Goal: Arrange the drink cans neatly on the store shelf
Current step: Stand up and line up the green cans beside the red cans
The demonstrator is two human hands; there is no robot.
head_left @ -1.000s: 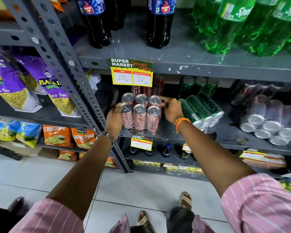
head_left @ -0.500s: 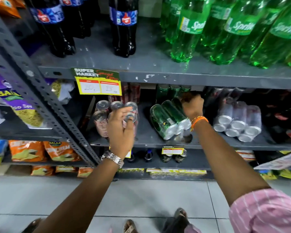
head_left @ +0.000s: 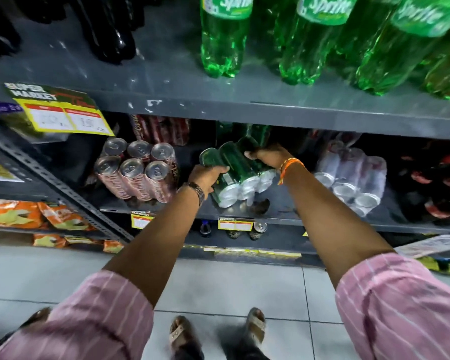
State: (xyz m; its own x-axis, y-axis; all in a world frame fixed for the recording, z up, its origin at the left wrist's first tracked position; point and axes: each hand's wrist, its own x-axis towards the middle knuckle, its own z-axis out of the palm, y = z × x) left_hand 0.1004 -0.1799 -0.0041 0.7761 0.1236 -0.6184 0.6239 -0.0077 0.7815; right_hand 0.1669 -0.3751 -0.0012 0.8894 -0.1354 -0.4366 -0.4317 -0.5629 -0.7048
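Observation:
A wrapped pack of green cans point(head_left: 238, 175) lies tipped forward on the grey middle shelf point(head_left: 283, 215), can bottoms facing me. My left hand point(head_left: 205, 176) grips its left side and my right hand point(head_left: 266, 157) grips its upper right side. More green cans point(head_left: 244, 131) stand behind it in the shadow. To the left stands a pack of red cans point(head_left: 137, 172), tops facing out, untouched. A clear-wrapped pack of pale cans point(head_left: 348, 178) lies to the right.
Green Sprite bottles point(head_left: 307, 40) and dark cola bottles point(head_left: 107, 29) stand on the shelf above. A yellow price tag point(head_left: 60, 113) hangs from its edge. Dark red cans point(head_left: 439, 183) fill the far right. Snack bags point(head_left: 37, 214) fill the left rack.
Both hands left the red can pack. The right hand went to the green pack first, then the left joined it. The view shifted right and closer.

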